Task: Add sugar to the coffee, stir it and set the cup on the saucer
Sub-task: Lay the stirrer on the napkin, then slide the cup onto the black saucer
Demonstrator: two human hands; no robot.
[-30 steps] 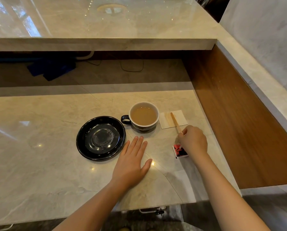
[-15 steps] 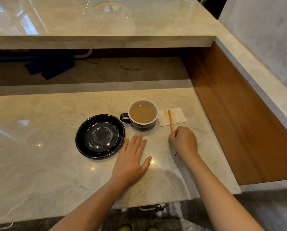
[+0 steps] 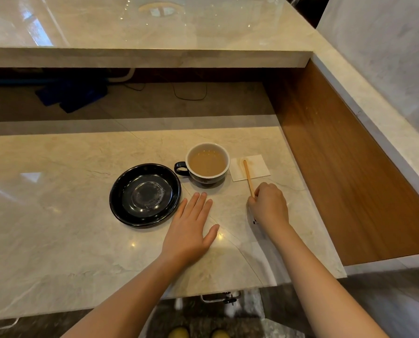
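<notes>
A dark cup [image 3: 207,164] with a white inside holds light brown coffee and stands on the marble counter, its handle pointing left. Just left of it sits an empty black saucer [image 3: 145,195]. Right of the cup a white napkin [image 3: 256,167] lies flat, and a wooden stir stick [image 3: 248,176] rests across it. My right hand [image 3: 269,206] pinches the near end of that stick. My left hand [image 3: 191,230] lies flat on the counter, fingers spread, in front of the cup. A small packet is almost fully hidden under my right hand.
The counter [image 3: 57,215] is a pale marble slab with its front edge near me. A raised marble ledge [image 3: 155,57] runs across the back. A brown wooden panel [image 3: 350,154] walls the right side. Dark cables and a blue object lie in the shadowed recess behind.
My right hand slid left and forward along the stick, covering the red and white packet that showed beside it a second ago. The left hand stayed flat.
</notes>
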